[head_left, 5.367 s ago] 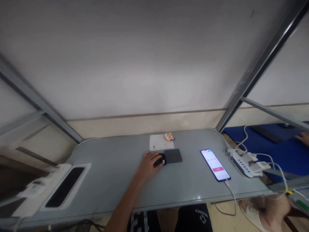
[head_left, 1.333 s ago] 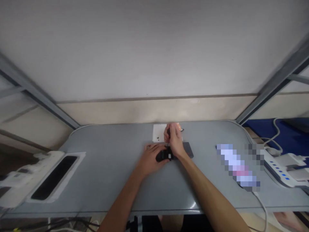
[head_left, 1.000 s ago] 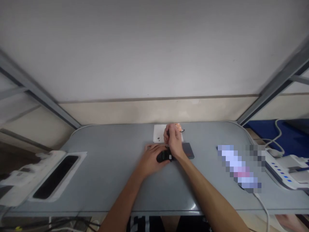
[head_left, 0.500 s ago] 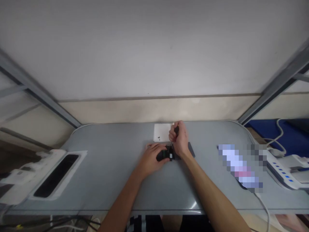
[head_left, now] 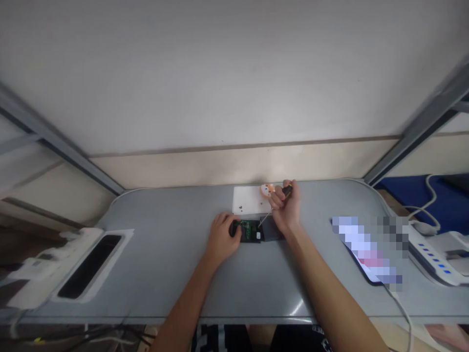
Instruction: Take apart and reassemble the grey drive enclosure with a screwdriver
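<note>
A small black electronic device with an exposed green circuit board (head_left: 248, 228) lies on the grey table. My left hand (head_left: 224, 235) grips its left end between thumb and fingers. My right hand (head_left: 287, 209) is wrapped round the black and yellow handle of a screwdriver (head_left: 287, 190). The screwdriver leans to the right, and its thin shaft runs down to the right part of the device; whether the tip sits in a screw is too small to tell. Beside the device, partly under my right wrist, is a flat dark grey panel (head_left: 270, 231).
Behind the device lies a white sheet (head_left: 246, 198) with several tiny dark screws and an orange-and-white cartoon face (head_left: 267, 190). A blurred-out phone (head_left: 366, 256) with a cable and a power strip (head_left: 432, 259) are at right. Another black phone-like slab (head_left: 90, 266) is at left.
My right hand has moved right and the screwdriver now tilts, uncovering the cartoon face. My left hand has shifted left along the device, baring more of the circuit board.
</note>
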`<state>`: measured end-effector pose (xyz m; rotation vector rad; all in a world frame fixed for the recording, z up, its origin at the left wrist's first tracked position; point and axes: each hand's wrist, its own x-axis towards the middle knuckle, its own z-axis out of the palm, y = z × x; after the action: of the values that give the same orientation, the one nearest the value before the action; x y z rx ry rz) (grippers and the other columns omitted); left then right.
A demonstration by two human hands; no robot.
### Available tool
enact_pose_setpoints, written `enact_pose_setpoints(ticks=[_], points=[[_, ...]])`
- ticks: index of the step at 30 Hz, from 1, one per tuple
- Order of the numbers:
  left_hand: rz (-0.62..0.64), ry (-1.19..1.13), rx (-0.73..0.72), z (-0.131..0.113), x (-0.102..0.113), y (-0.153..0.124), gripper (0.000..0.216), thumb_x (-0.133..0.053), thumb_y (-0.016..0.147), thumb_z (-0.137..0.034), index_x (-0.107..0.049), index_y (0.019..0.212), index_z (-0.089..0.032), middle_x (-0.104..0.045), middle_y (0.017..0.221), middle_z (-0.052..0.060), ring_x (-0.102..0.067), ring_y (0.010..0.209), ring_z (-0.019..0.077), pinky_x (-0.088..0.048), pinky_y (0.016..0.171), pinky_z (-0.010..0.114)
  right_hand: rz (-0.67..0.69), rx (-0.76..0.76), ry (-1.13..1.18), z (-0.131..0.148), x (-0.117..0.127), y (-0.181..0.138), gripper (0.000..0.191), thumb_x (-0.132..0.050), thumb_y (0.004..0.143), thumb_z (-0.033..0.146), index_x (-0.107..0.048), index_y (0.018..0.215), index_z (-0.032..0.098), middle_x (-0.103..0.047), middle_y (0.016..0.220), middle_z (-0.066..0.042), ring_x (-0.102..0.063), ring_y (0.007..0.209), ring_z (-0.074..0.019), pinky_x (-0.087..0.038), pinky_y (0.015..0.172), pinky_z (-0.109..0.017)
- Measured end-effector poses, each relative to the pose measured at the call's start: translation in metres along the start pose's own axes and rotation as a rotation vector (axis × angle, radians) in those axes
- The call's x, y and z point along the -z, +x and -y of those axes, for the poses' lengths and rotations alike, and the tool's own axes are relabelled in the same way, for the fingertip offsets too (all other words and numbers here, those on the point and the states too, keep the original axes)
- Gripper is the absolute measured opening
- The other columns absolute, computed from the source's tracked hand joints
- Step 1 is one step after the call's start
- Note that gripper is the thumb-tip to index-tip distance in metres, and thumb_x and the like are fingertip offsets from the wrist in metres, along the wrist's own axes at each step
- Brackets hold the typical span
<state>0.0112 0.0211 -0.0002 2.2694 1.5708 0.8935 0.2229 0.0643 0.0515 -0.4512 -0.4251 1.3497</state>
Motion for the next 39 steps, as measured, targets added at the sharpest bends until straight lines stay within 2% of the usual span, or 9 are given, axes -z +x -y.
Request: enact_pose_setpoints(ticks=[8, 18, 20, 23, 27, 31, 34, 39], points=[[-0.027, -0.110, 0.021, 0.002, -0.005, 0.002, 0.022, -0.052, 0.085, -0.004, -0.062, 0.091, -0.022, -0.064, 0.094, 0.004, -0.063, 0.097, 0.0240, -0.052, 0.090, 0.040, 0.008, -0.023, -0.006, -0.011, 0.013, 0.007, 0.039, -0.066, 0.092, 0.054, -0.041, 0.082, 0.025, -0.028, 0.056, 0.011, -0.015, 0.041, -0.0064, -0.018, 0.038, -0.020], [-0.040, -0.063, 0.030, 0.000, -0.008, -0.002, 0.019, -0.048, 0.092, -0.008, -0.061, 0.097, -0.022, -0.064, 0.099, 0.006, -0.064, 0.099, 0.0240, -0.052, 0.091, 0.039, -0.074, -0.081, 0.062, -0.016, 0.019, 0.009, 0.032, -0.062, 0.095, 0.047, -0.043, 0.082, 0.025, -0.030, 0.055, 0.011, -0.016, 0.041, -0.0068, -0.017, 0.038, -0.019], [-0.051, -0.014, 0.013, -0.004, -0.008, -0.004, 0.017, -0.050, 0.093, -0.012, -0.062, 0.098, -0.022, -0.065, 0.104, 0.007, -0.064, 0.103, 0.0251, -0.051, 0.093, 0.041, -0.058, -0.083, 0.086, -0.016, 0.020, 0.008, 0.030, -0.062, 0.095, 0.044, -0.044, 0.082, 0.025, -0.031, 0.055, 0.011, -0.018, 0.041, -0.0065, -0.017, 0.038, -0.018], [-0.056, 0.053, -0.056, -0.010, -0.006, -0.007, 0.015, -0.055, 0.095, -0.018, -0.065, 0.106, -0.023, -0.068, 0.122, 0.009, -0.061, 0.119, 0.0279, -0.045, 0.104, 0.046, -0.039, -0.093, 0.119, -0.016, 0.020, 0.006, 0.027, -0.060, 0.097, 0.041, -0.046, 0.082, 0.024, -0.033, 0.055, 0.010, -0.021, 0.041, -0.0063, -0.020, 0.038, -0.018], [0.060, 0.065, -0.180, -0.016, 0.004, -0.006, 0.032, -0.058, 0.099, -0.027, -0.061, 0.130, -0.025, -0.059, 0.148, 0.010, -0.054, 0.138, 0.0297, -0.032, 0.118, 0.051, -0.033, -0.113, 0.132, -0.015, 0.020, 0.004, 0.025, -0.058, 0.098, 0.039, -0.047, 0.082, 0.023, -0.033, 0.055, 0.010, -0.023, 0.040, -0.0061, -0.021, 0.038, -0.017], [0.283, 0.054, -0.272, -0.016, 0.017, 0.010, 0.059, -0.069, 0.095, -0.042, -0.049, 0.149, -0.027, -0.057, 0.153, 0.011, -0.052, 0.142, 0.0305, -0.028, 0.123, 0.051, -0.030, -0.103, 0.105, -0.013, 0.020, 0.004, 0.027, -0.059, 0.098, 0.043, -0.048, 0.082, 0.023, -0.032, 0.056, 0.010, -0.024, 0.040, -0.0057, -0.022, 0.037, -0.016], [0.375, 0.061, -0.287, -0.012, 0.019, 0.023, 0.074, -0.081, 0.084, -0.049, -0.051, 0.147, -0.026, -0.060, 0.149, 0.012, -0.055, 0.137, 0.0333, -0.030, 0.122, 0.052, -0.014, -0.097, 0.109, -0.011, 0.021, 0.004, 0.027, -0.055, 0.100, 0.042, -0.049, 0.082, 0.023, -0.032, 0.056, 0.009, -0.025, 0.040, -0.0060, -0.023, 0.037, -0.017], [0.369, -0.017, -0.282, -0.004, 0.009, 0.024, 0.060, -0.084, 0.083, -0.043, -0.061, 0.135, -0.025, -0.070, 0.133, 0.009, -0.062, 0.128, 0.0316, -0.038, 0.114, 0.050, -0.007, -0.088, 0.110, -0.007, 0.018, 0.003, 0.029, -0.056, 0.100, 0.042, -0.048, 0.080, 0.023, -0.034, 0.056, 0.008, -0.025, 0.041, -0.0065, -0.025, 0.037, -0.017]])
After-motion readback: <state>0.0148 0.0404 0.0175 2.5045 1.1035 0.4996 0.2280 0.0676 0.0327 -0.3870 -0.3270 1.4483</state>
